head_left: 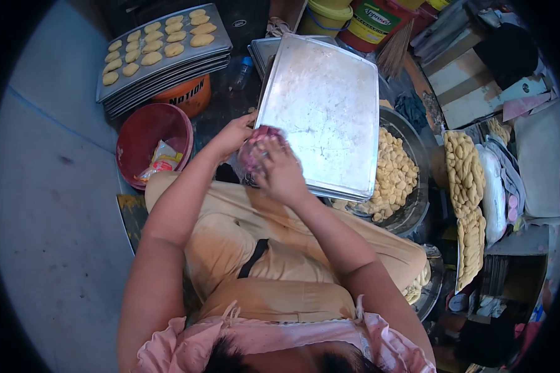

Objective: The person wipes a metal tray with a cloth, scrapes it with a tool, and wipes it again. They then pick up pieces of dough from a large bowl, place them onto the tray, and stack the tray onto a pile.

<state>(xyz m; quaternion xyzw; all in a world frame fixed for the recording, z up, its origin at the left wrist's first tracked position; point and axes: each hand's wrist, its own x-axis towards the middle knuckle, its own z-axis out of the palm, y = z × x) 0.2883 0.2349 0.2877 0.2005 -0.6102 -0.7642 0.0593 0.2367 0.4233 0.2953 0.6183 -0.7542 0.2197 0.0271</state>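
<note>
My right hand (279,168) presses on a bunched reddish-purple cloth (255,149) at the lower left edge of a metal baking tray (320,112). The tray lies bottom-side or bare face up on a stack of similar trays, tilted slightly, above my lap. My left hand (235,133) is at the left edge of the stack, just beside the cloth, with its fingers curled at the rim and partly hidden. Under the stack's right side, a large round basin (422,186) holds many small dough pieces (395,171).
Trays with dough rounds (151,46) are stacked at the upper left over an orange bucket (190,96). A red basin (140,140) holds a plastic packet (165,158). Braided dough (463,174) stands at the right; margarine buckets (370,25) are at the top.
</note>
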